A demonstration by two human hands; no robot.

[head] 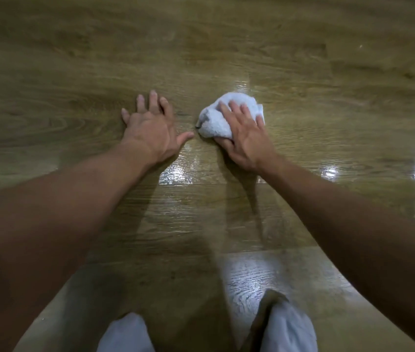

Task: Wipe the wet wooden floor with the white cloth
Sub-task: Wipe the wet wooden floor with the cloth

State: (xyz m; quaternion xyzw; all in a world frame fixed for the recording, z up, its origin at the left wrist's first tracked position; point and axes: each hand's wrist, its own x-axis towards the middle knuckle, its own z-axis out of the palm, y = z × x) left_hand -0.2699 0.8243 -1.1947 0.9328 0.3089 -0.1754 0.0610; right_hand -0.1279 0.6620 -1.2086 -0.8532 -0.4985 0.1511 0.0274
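White cloth [211, 123] bunched under right hand [247, 141] (thumb gripping).

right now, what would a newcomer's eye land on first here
The bunched white cloth stands out, bright against the brown wooden floor just right of centre, with the right hand holding it down. To its left, the left hand lies flat on the floor, and glossy wet patches shine closer to the person.

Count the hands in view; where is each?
2. The left hand lies flat on the wooden floor; the right hand grips the bunched white cloth beside it. None appears hidden.
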